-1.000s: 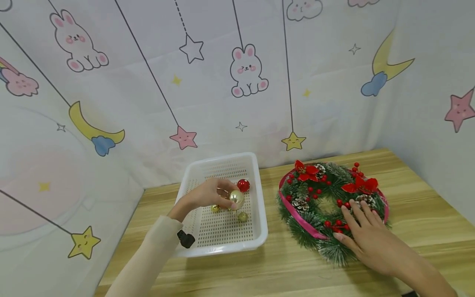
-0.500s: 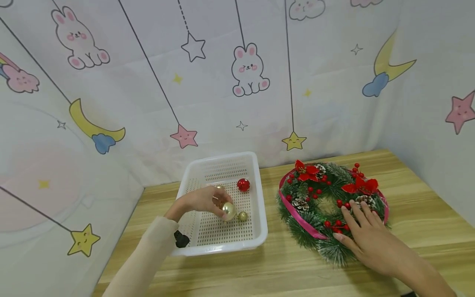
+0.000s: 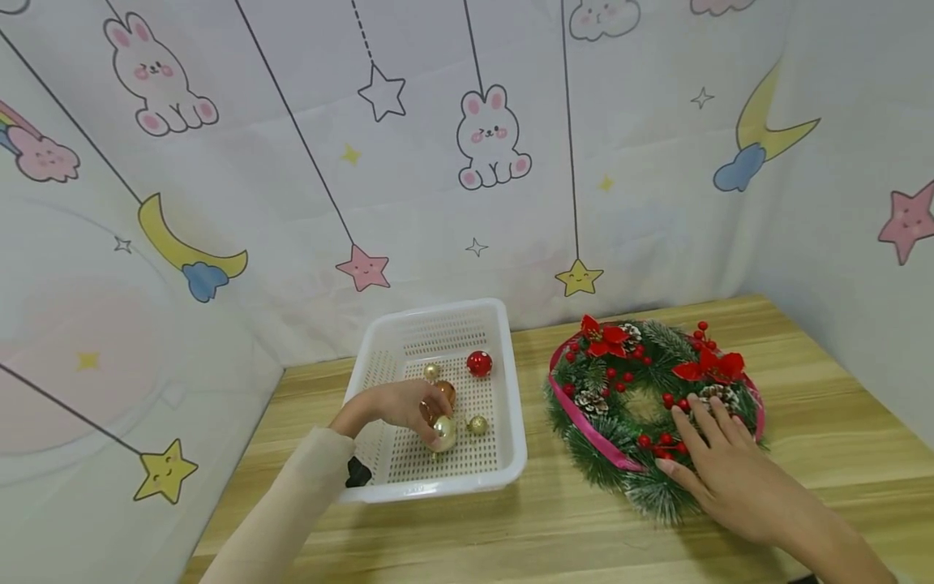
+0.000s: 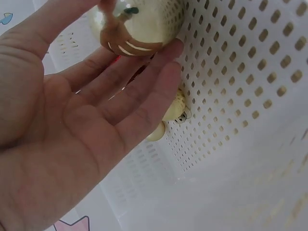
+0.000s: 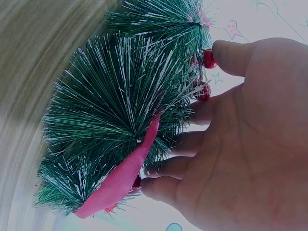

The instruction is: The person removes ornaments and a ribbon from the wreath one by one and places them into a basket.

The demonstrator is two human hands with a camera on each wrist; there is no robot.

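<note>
My left hand (image 3: 400, 405) is inside the white plastic basket (image 3: 520, 438), pinching a shiny pale-gold Christmas ball (image 3: 444, 435) between thumb and fingers, low over the perforated bottom. In the left wrist view the gold ball (image 4: 144, 24) sits at the fingertips, the palm turned to the camera. A copper-coloured ball (image 3: 445, 392) lies right behind these fingers, partly hidden. My right hand (image 3: 744, 478) rests with spread, straight fingers on the near right side of a green Christmas wreath (image 3: 584, 454). In the right wrist view those fingers reach over its needles near a pink ribbon (image 5: 118, 180).
A red ball (image 3: 479, 363) and two small gold balls, one glittery (image 3: 477, 426) and one smooth (image 3: 431, 371), lie in the basket. Red flowers (image 3: 709, 365), berries and pine cones (image 3: 591, 402) decorate the wreath. The wooden table (image 3: 540, 527) meets a printed curtain behind.
My left hand has moved the pale-gold ball leftward and nearer within the basket, bringing the copper ball and a small gold ball into view. The right hand stays on the wreath.
</note>
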